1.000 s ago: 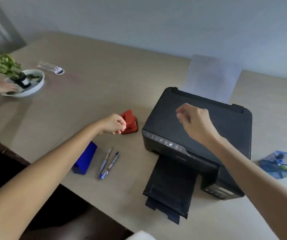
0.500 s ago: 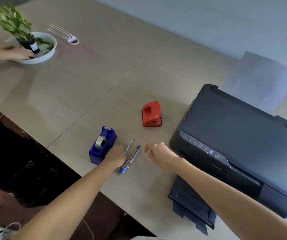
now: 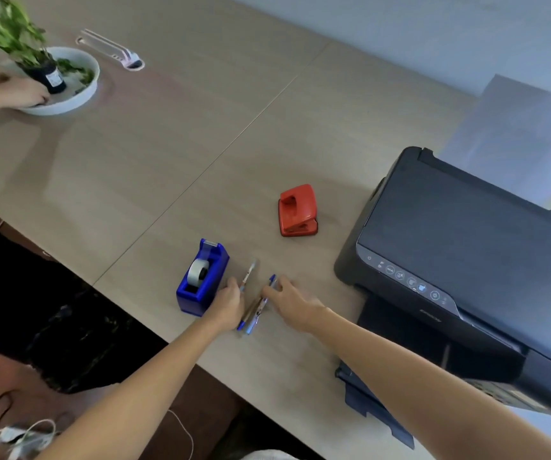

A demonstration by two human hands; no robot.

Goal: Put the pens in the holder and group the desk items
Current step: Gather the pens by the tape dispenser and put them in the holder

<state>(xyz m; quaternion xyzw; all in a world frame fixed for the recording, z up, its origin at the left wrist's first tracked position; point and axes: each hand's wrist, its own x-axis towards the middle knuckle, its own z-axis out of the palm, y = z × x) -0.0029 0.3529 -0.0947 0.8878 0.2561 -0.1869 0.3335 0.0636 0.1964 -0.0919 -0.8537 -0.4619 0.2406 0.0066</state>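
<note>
On the desk, head view:
Left hand: your left hand [image 3: 227, 303] rests on the wooden desk [image 3: 174, 167] just right of the blue tape dispenser [image 3: 202, 277], fingers curled at the lower end of the left pen [image 3: 247, 277]; you cannot tell whether it has actually closed on that pen.
Right hand: your right hand [image 3: 289, 302] lies palm down, fingertips on the upper end of the right pen [image 3: 261, 305] (touching it, but a firm pinch is not clear).
Pens: both lie flat on the desk between your two hands, slanted, roughly parallel and close together near the desk's front edge.
Holder: no pen holder shows in this view.
Tape dispenser: upright, with a grey roll in it, just left of your left hand.
Hole punch: the red hole punch [image 3: 297, 210] sits farther back, apart from the pens, between them and the printer.
Printer: the black printer [image 3: 466, 260] stands at the right, its output tray reaching over the front edge.
Far left: another person's hand [image 3: 18, 91] touches a white bowl [image 3: 78, 91] holding a small potted plant [image 3: 12, 28]; a pale clip-like object [image 3: 114, 51] lies just beyond it.
</note>
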